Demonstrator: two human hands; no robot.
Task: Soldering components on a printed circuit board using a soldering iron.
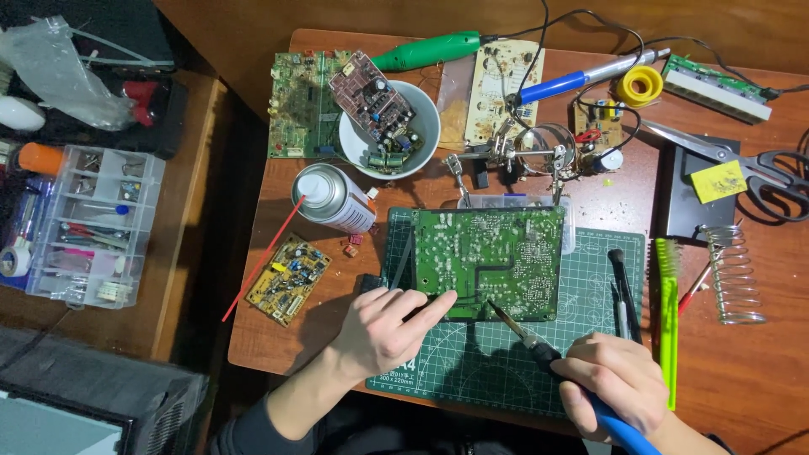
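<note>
A flat green circuit board [489, 263], rectangular and speckled with small solder points, lay on a gridded green cutting mat [590, 371] near the front edge of the reddish wooden worktop [758, 371]. The left hand [383, 329] rested at the board's front left corner, its grip closed, the index finger stretched onto the board's edge and pinching something thin and dark I could not make out. The right hand [611, 383] had its grip clamped round the blue handle of a soldering iron [539, 341], whose slim metal tip touched the board's front edge.

Toward the back left corner, a round white bowl [425, 135] held one brown circuit board with bulky parts. Beside it lay a smooth metal spray can [333, 198] with a thin red straw. I counted two more loose boards left of the mat, one green, one yellow. At the right edge lay one coiled wire spring stand [735, 274], one pair of black-handled scissors [758, 168] and one bristly green brush [667, 316].
</note>
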